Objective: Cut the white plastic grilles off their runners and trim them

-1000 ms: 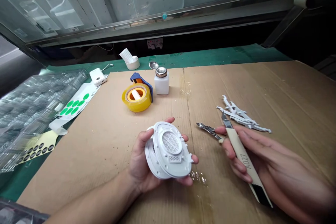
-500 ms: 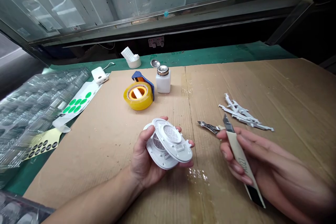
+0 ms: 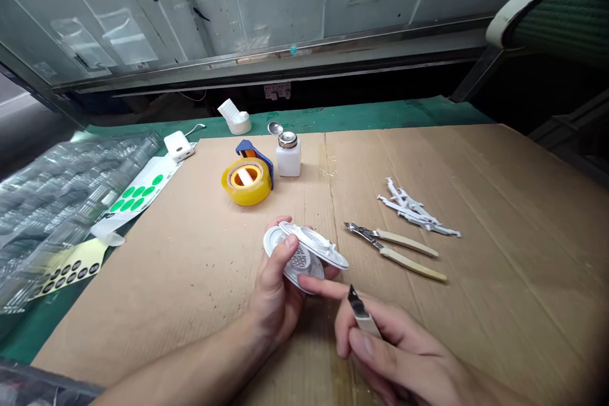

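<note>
My left hand (image 3: pixel 278 295) is closed around two round white plastic covers (image 3: pixel 314 244) with perforated centres, the upper one tilted over the lower. The thumb presses on the lower cover. My right hand (image 3: pixel 404 349) grips a utility knife (image 3: pixel 364 312) with a pale handle, its blade pointing up and away. The stretched index finger of that hand touches the lower cover's near edge. Most of the knife handle is hidden by the fingers. Beyond the right hand, nippers (image 3: pixel 397 250) with cream handles lie on the cardboard (image 3: pixel 499 216), beside several thin white plastic strips (image 3: pixel 419 208).
A yellow tape roll (image 3: pixel 233 195) on a blue dispenser and a white pump bottle (image 3: pixel 288 160) stand mid-table. Clear plastic trays (image 3: pixel 61 196), a green-dot sticker sheet (image 3: pixel 143 184) and a small white device (image 3: pixel 179 144) are at left. A white roll (image 3: pixel 239 123) sits behind.
My right hand has moved left with the knife, and its index finger now reaches the covers. The nippers have come into full view. The covers have tilted in my left hand.
</note>
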Action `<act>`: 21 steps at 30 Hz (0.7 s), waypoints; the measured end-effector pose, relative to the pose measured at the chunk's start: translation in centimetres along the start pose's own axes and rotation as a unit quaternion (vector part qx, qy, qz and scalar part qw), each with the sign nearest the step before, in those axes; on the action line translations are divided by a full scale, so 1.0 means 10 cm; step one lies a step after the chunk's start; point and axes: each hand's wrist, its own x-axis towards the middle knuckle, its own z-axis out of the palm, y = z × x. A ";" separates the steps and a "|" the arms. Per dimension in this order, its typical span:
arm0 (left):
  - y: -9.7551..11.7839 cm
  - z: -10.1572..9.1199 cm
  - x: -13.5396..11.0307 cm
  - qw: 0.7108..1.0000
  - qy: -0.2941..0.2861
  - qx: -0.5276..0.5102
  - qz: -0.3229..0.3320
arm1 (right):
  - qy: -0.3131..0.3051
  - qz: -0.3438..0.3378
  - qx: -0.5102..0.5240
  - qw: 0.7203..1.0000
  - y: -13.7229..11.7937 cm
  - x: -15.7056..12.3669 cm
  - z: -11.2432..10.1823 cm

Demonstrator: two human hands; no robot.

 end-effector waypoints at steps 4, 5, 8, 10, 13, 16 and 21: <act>0.03 0.01 -0.03 1.000 0.017 -0.011 0.009 | 0.021 -0.012 -0.031 0.999 -0.03 0.00 -0.01; 0.04 0.00 -0.03 1.000 0.017 -0.019 0.005 | 0.036 -0.017 -0.032 0.999 -0.04 -0.01 -0.01; 0.08 -0.02 -0.03 0.999 -0.002 -0.051 -0.011 | 0.078 -0.041 -0.054 0.995 -0.07 -0.06 0.00; 0.10 -0.04 -0.02 0.997 -0.022 -0.068 -0.015 | 0.097 -0.060 -0.092 0.989 -0.10 -0.08 0.01; 0.08 -0.05 -0.02 0.996 -0.045 -0.072 -0.015 | 0.119 -0.092 -0.158 0.976 -0.15 -0.08 0.04; 0.05 -0.05 -0.01 0.997 -0.050 -0.054 -0.007 | 0.116 -0.092 -0.187 0.971 -0.16 -0.09 0.06; 0.01 -0.03 0.00 0.999 -0.036 -0.018 0.019 | 0.123 -0.043 -0.148 0.980 -0.13 -0.12 0.04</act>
